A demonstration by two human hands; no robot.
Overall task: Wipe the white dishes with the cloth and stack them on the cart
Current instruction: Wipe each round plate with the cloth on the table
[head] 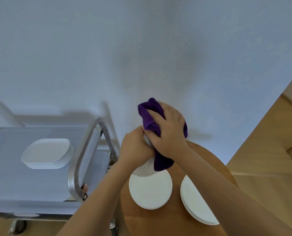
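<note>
Above the round wooden desk (pixel 158 218), the left hand (pixel 135 149) holds a white dish (pixel 146 167) in a curled grip while the right hand (pixel 169 132) clutches the purple cloth (pixel 150 113) against it (seven-odd rectangular plates (pixel 48 154) sit stacked on the cart (pixel 80 150)).

Person, head-camera view: two bare forearms, left hand (pixel 135 147) and right hand (pixel 169 132); no sleeves, gloves, rings or watch visible.

A round wooden desk (pixel 208 160) carries two stacks of round white plates (pixel 150 189) (side by side, apart). The steel cart (pixel 8 178) beside it holds stacked squarish dishes (pixel 48 153).
</note>
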